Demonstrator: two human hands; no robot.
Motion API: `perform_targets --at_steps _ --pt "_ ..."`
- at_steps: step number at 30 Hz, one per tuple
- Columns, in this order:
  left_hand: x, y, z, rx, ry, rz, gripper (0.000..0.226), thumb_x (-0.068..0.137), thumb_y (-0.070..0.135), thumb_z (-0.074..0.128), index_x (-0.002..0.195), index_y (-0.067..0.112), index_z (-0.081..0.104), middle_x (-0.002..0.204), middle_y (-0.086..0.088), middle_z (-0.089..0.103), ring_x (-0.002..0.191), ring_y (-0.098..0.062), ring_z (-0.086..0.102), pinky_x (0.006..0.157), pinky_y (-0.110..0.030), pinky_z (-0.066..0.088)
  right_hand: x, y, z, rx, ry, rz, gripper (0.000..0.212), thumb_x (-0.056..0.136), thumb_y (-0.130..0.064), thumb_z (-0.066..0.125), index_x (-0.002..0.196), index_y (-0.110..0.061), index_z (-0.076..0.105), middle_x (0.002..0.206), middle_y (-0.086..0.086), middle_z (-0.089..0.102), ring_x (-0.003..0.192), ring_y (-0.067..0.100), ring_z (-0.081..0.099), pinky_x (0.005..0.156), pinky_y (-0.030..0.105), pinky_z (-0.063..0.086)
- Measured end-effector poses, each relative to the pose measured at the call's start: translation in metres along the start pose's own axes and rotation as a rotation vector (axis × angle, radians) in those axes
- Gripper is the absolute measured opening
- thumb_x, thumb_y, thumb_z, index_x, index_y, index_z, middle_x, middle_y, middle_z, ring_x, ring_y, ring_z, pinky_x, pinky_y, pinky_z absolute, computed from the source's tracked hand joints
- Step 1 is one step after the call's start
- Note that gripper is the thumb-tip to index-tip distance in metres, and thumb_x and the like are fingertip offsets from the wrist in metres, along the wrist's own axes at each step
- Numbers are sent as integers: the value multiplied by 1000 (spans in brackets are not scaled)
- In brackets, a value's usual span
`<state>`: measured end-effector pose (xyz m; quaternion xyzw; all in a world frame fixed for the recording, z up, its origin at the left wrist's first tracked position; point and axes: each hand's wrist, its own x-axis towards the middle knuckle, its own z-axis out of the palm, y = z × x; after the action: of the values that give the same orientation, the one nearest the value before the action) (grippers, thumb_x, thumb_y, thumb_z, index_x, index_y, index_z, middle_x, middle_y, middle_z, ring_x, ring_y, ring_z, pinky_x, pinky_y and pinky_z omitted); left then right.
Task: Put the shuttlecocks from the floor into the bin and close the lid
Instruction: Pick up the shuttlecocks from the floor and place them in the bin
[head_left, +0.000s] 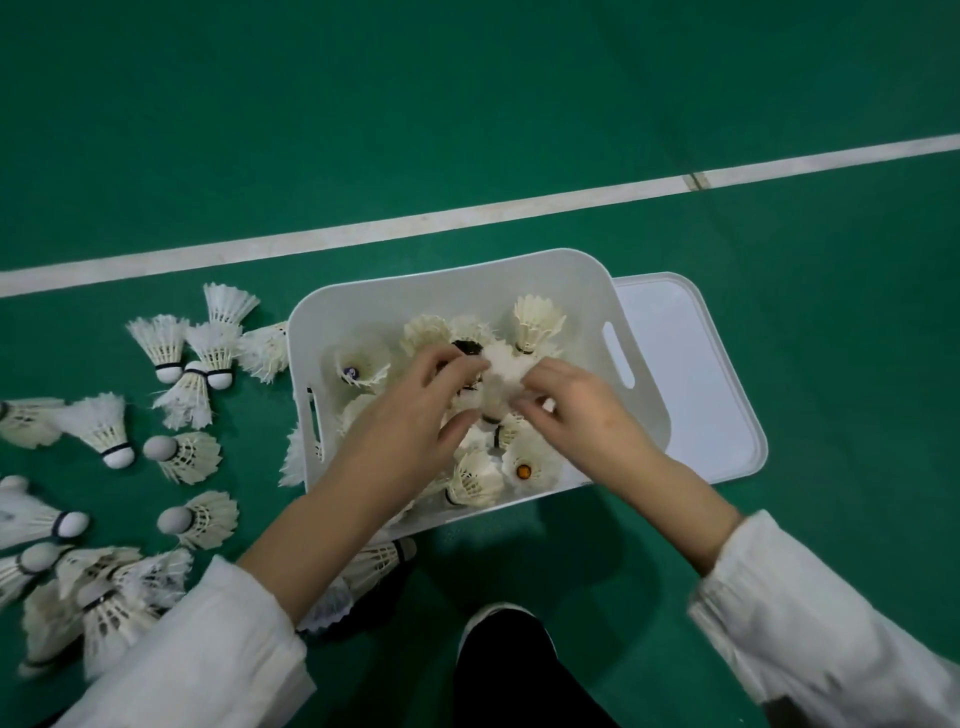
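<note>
A white plastic bin (363, 306) stands open on the green floor, with several feather shuttlecocks inside. Over its middle, my left hand (415, 415) and my right hand (582, 410) both pinch one white shuttlecock (501, 371) by its feathers. The bin's white lid (691, 384) lies flat on the floor under the bin's right side. Several more shuttlecocks (182, 457) are scattered on the floor left of the bin, and one shuttlecock (376, 564) lies partly hidden under my left forearm.
A white court line (467, 215) crosses the floor behind the bin. My black shoe with a white toe (506, 639) rests in front of the bin at the bottom centre. Bare green floor lies to the right of the lid and behind the line.
</note>
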<state>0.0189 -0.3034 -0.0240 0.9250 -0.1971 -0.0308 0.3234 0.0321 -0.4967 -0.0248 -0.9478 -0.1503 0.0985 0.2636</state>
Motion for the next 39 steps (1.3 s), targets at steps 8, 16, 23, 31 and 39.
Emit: perform_targets --at_steps 8,16,23,31,39 --pt "0 -38 -60 290 -217 19 21 94 35 40 107 28 55 98 12 58 84 -4 50 61 -14 36 24 49 8 -170 65 355 26 93 -16 48 92 -1 70 100 13 59 90 31 59 75 30 40" --pt "-32 -93 -131 584 -423 241 25 87 41 36 83 31 59 72 15 57 57 -4 53 45 -7 26 39 52 22 -259 -94 456 25 93 -13 41 98 0 61 103 18 56 92 36 58 75 33 43" --pt "-72 -143 -152 594 -451 81 29 88 50 26 99 40 51 95 19 56 77 -1 55 59 -17 42 29 -31 -17 -457 82 222 27 95 -24 40 105 -8 59 101 9 61 82 32 60 65 33 45" --pt "-115 -157 -152 422 -373 -252 25 95 39 36 109 28 55 105 11 58 86 -10 56 73 -30 51 58 -161 33 -268 -144 -311 22 91 -21 45 101 -10 61 100 8 63 92 26 59 74 37 49" --pt "-191 -210 -117 389 -321 -435 25 95 33 37 102 17 54 100 -3 58 92 -24 57 67 -33 42 73 -215 172 -377 -540 -362 24 94 -18 40 112 -6 51 111 13 52 104 31 52 80 38 45"
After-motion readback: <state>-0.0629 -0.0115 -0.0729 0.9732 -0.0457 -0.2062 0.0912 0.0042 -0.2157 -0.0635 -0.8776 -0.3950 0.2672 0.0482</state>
